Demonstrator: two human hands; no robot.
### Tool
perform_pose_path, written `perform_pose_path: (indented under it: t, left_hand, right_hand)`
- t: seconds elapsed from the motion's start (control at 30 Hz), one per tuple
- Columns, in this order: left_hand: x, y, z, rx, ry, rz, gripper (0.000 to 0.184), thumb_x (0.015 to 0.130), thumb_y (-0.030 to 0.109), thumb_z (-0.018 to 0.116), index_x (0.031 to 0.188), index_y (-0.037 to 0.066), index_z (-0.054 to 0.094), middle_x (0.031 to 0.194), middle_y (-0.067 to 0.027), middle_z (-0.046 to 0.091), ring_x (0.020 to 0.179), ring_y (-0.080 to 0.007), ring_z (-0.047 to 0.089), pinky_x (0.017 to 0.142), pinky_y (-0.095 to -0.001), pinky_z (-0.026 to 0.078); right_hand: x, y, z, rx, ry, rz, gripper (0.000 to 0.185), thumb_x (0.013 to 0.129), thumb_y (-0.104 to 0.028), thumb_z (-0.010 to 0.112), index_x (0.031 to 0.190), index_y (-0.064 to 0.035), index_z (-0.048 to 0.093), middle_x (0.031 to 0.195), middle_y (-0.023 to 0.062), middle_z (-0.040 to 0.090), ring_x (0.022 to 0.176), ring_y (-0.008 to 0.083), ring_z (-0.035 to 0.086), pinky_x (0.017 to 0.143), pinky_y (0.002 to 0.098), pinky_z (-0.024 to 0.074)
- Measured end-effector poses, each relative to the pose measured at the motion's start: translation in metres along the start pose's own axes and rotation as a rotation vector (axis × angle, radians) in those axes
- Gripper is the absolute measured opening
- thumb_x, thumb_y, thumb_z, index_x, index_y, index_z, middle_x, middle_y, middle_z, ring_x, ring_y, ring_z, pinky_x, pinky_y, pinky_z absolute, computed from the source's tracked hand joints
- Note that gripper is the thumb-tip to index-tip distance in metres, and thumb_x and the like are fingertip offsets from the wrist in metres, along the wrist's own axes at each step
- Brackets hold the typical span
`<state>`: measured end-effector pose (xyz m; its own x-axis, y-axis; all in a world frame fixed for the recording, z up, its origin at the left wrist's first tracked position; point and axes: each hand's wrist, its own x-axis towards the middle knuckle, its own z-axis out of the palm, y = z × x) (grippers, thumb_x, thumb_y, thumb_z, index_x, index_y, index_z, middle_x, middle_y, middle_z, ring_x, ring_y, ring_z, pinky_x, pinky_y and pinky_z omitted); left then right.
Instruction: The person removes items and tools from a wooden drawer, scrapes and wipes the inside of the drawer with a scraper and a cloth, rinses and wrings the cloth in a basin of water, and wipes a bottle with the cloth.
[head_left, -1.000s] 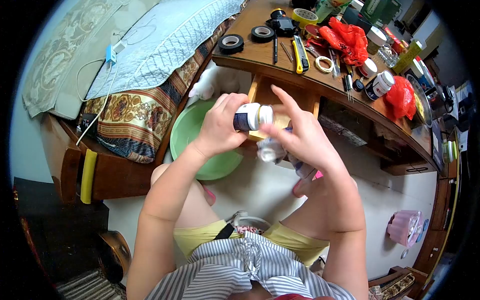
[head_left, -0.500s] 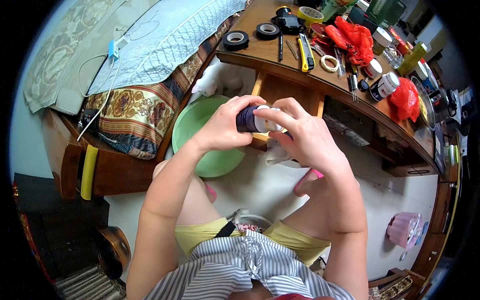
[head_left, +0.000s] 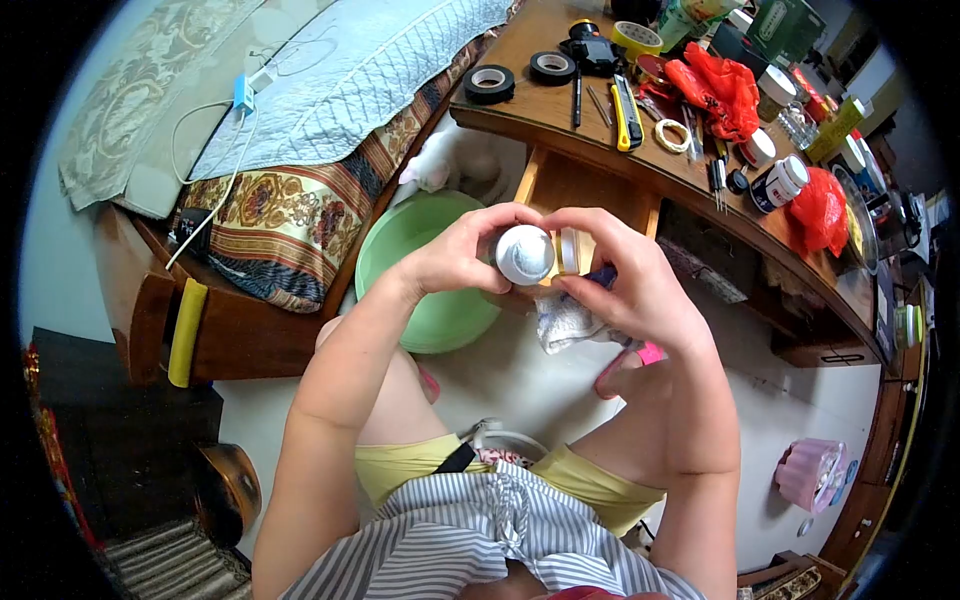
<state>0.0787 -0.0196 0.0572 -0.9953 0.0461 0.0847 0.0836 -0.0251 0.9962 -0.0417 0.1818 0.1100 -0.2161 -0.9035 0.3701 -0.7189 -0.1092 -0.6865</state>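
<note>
My left hand (head_left: 465,252) is closed around a small bottle (head_left: 525,256), whose round white top with a silvery-grey patch faces up at me; its sides are mostly hidden. Just to the right, the fingers of my right hand (head_left: 630,275) pinch a white, yellowish-edged cap (head_left: 569,251), held edge-on and close beside the bottle. A whitish cloth with a dark blue part (head_left: 572,318) hangs below my right hand, apparently held by its lower fingers. Both hands are above the open drawer (head_left: 580,190) and the rim of the green basin.
A light green basin (head_left: 375,290) stands on the floor, with a white cat (head_left: 450,165) behind it. On the wooden desk (head_left: 625,165) are black tape rolls (head_left: 490,84), a yellow utility knife (head_left: 627,113), red plastic bags (head_left: 715,88) and a dark bottle (head_left: 778,185). A bed (head_left: 340,100) is at left.
The bottle has turned from lying sideways to showing its top to me. The cap is now apart from it in my right hand. More of the cloth shows below.
</note>
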Motion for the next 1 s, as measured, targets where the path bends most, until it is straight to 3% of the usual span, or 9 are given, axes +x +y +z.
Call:
perform_pose_path:
  t: [0.03,0.13,0.27,0.47,0.57,0.6,0.8,1.0]
  left_hand:
    - [0.000,0.001,0.001,-0.040,0.030,-0.011,0.062,0.061,-0.002,0.073,0.119,0.008,0.054,0.113,-0.0007,0.057,0.108,-0.0123,0.053,0.098,-0.0301,0.042]
    - [0.002,-0.001,-0.001,-0.045,0.100,-0.004,0.060,0.060,-0.004,0.070,0.116,0.007,0.054,0.109,-0.0010,0.058,0.106,-0.0127,0.054,0.095,-0.0294,0.044]
    - [0.002,-0.006,-0.001,0.024,0.169,0.054,0.058,0.059,-0.004,0.069,0.115,0.007,0.055,0.106,-0.0013,0.059,0.102,-0.0130,0.056,0.092,-0.0292,0.045]
    - [0.002,-0.007,-0.003,0.193,0.274,0.084,0.063,0.058,-0.002,0.072,0.117,0.007,0.055,0.108,-0.0016,0.058,0.103,-0.0134,0.056,0.093,-0.0295,0.045]
    - [0.002,0.002,-0.003,0.480,0.314,0.205,0.058,0.059,0.000,0.073,0.114,0.006,0.058,0.107,-0.0041,0.059,0.102,-0.0155,0.057,0.093,-0.0303,0.044]
    - [0.002,0.006,-0.004,0.619,0.316,0.255,0.056,0.059,0.001,0.074,0.113,0.005,0.059,0.106,-0.0050,0.059,0.101,-0.0163,0.057,0.092,-0.0305,0.044]
    - [-0.005,0.024,-0.004,0.618,0.238,0.222,0.056,0.059,0.009,0.078,0.112,0.000,0.061,0.103,-0.0082,0.060,0.097,-0.0194,0.058,0.089,-0.0302,0.045]
    - [-0.012,0.021,-0.012,0.499,0.148,0.124,0.061,0.060,0.018,0.081,0.113,-0.003,0.061,0.104,-0.0099,0.062,0.093,-0.0182,0.060,0.086,-0.0294,0.046]
  right_hand:
    - [0.000,0.001,0.001,-0.081,0.028,-0.081,0.051,0.075,-0.007,0.071,0.122,-0.0149,0.054,0.113,0.0091,0.060,0.083,0.0268,0.066,0.067,0.0353,0.0543]
    - [-0.004,-0.005,0.000,-0.376,-0.048,-0.037,0.047,0.077,-0.009,0.069,0.121,-0.0213,0.056,0.112,0.0091,0.059,0.078,0.0297,0.066,0.064,0.0385,0.0559]
    - [-0.003,-0.003,0.004,-0.314,-0.015,-0.037,0.046,0.078,-0.013,0.069,0.121,-0.0250,0.056,0.110,0.0087,0.058,0.076,0.0304,0.066,0.063,0.0396,0.0561]
    - [-0.003,0.003,0.006,-0.291,0.027,-0.016,0.047,0.077,-0.014,0.071,0.121,-0.0207,0.055,0.112,0.0094,0.059,0.082,0.0307,0.066,0.068,0.0399,0.0555]
    - [-0.003,0.002,0.004,-0.079,0.108,0.220,0.047,0.075,-0.016,0.073,0.118,-0.0174,0.055,0.114,0.0082,0.061,0.089,0.0307,0.065,0.071,0.0391,0.0552]
    - [-0.002,0.005,0.004,-0.118,0.116,0.157,0.047,0.074,-0.017,0.074,0.118,-0.0164,0.055,0.115,0.0077,0.061,0.091,0.0308,0.064,0.072,0.0389,0.0551]
    - [0.004,0.020,0.005,-0.253,0.195,-0.076,0.048,0.070,-0.011,0.076,0.115,-0.0144,0.057,0.111,0.0068,0.062,0.096,0.0305,0.064,0.074,0.0374,0.0548]
    - [0.009,0.015,0.015,-0.191,0.198,-0.102,0.051,0.068,-0.009,0.076,0.115,-0.0143,0.059,0.109,0.0079,0.063,0.092,0.0281,0.065,0.072,0.0348,0.0554]
